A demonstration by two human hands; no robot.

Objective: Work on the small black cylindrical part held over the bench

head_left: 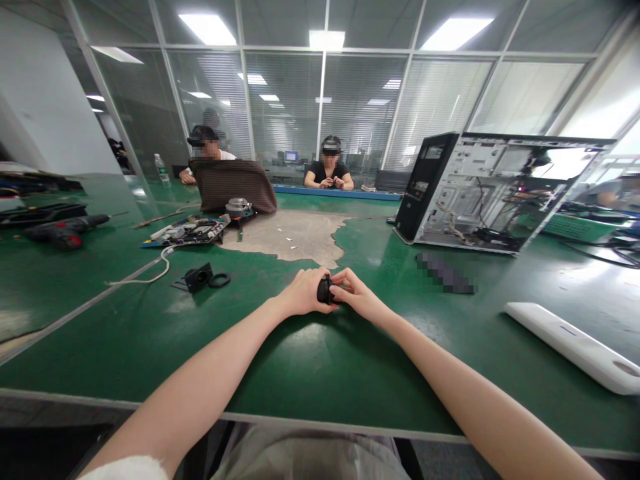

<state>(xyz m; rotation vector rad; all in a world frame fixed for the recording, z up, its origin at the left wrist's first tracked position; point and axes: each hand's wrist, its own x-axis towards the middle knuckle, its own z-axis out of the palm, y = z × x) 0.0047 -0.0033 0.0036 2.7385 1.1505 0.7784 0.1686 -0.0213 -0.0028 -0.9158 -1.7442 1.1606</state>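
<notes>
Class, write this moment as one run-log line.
left hand: holding black part | right hand: touching black part | green table: black ring left of hands, white object right

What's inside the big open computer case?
Inside the computer case, you can see wires and metal panels. Its black front hides whatever sits right behind it.

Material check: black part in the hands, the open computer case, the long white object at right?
Black part, between left hand and right hand: probably plastic; dark, slight sheen, largely covered.
Computer case: likely sheet metal inside, grey with pressed shapes; black front looks like plastic.
White object: probably moulded plastic, smooth, rounded edges.
</notes>
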